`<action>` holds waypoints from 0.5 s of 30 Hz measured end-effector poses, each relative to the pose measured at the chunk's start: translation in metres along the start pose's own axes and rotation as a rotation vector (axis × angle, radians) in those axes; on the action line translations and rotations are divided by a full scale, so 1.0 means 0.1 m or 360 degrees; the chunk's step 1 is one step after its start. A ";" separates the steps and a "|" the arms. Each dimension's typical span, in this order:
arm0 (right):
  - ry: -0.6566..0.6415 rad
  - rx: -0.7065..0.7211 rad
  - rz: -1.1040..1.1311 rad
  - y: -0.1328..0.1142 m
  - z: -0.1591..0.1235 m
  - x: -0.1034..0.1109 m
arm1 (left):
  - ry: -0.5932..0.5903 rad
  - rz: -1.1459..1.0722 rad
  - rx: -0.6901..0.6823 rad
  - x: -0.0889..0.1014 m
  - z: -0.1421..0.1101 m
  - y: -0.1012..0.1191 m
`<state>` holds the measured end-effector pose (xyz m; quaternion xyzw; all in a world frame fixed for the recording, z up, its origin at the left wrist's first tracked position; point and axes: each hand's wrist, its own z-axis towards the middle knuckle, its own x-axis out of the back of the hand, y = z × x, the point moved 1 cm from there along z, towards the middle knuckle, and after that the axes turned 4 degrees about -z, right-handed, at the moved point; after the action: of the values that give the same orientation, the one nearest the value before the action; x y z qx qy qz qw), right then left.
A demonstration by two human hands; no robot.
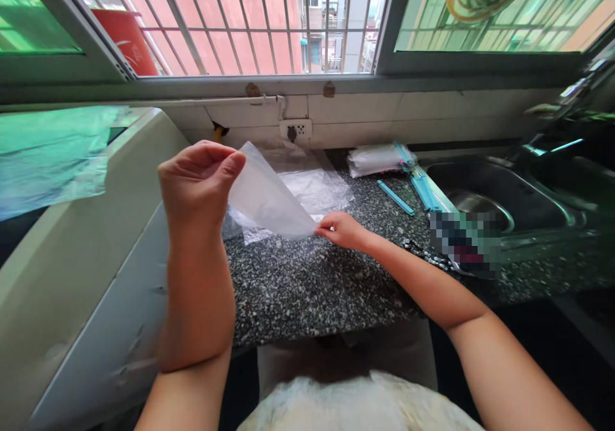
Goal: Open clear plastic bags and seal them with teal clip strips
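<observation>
A thin, translucent plastic bag (271, 197) is stretched at a slant between my hands above the counter. My left hand (204, 175), raised higher, pinches its upper left edge between thumb and fingers. Lower down, near the counter, my right hand (340, 229) pinches the bag's lower right corner. Beneath and behind it, crinkled clear plastic sheets (317, 191) lie on the speckled dark counter (307, 290). They are partly hidden by the bag.
Further right are a stack of clear bags (375, 161), a blue sealing strip (395, 198) and a packet of blue strips (425, 191). A sink (485, 187) stands at right. Left rises a white appliance (120, 207). A wall socket (296, 129) sits below the window.
</observation>
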<state>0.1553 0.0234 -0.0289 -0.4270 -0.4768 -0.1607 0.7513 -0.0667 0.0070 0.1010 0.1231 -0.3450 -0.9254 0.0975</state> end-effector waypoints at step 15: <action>0.0359 0.0194 0.0175 -0.04 -0.03 0.06 | -0.0285 0.0190 0.0038 -0.14 -0.13 -0.01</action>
<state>0.1572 0.0201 -0.0223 -0.3852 -0.3741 -0.1371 0.8324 -0.0502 0.0038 0.0927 0.0201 -0.3702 -0.9210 0.1198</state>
